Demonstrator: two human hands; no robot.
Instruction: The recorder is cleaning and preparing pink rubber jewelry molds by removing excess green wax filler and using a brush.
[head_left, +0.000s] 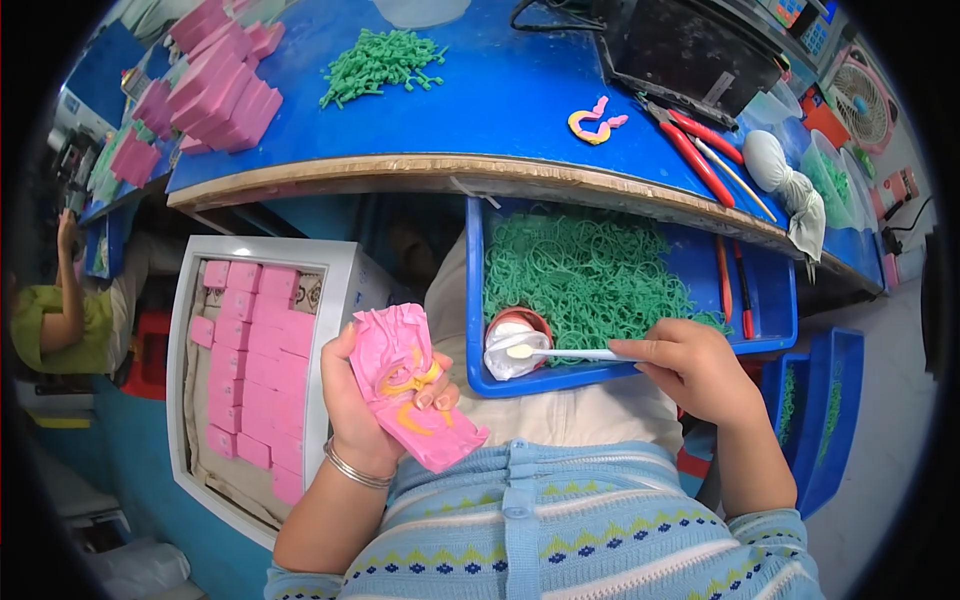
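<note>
My left hand (365,405) is wrapped round a soft pink block, perhaps a rubber mould (405,375), bent open and showing yellow in its hollows. In my right hand (690,365) is a toothbrush (585,353), gripped by its handle. The brush head lies over a small reddish-brown pot (542,323) lined with a white bag, which seems to hold white powder. That pot sits in the near left corner of a blue tray (630,378), beside a mass of thin green curled strands (580,270).
A grey-white box (185,350) of pink blocks (265,350) stands at left. On the blue table (500,100) are green pieces (380,65), a pink-and-yellow ring piece (590,128), red-handled pliers (690,155) and stacked pink blocks (220,90). Another person (60,320) sits far left.
</note>
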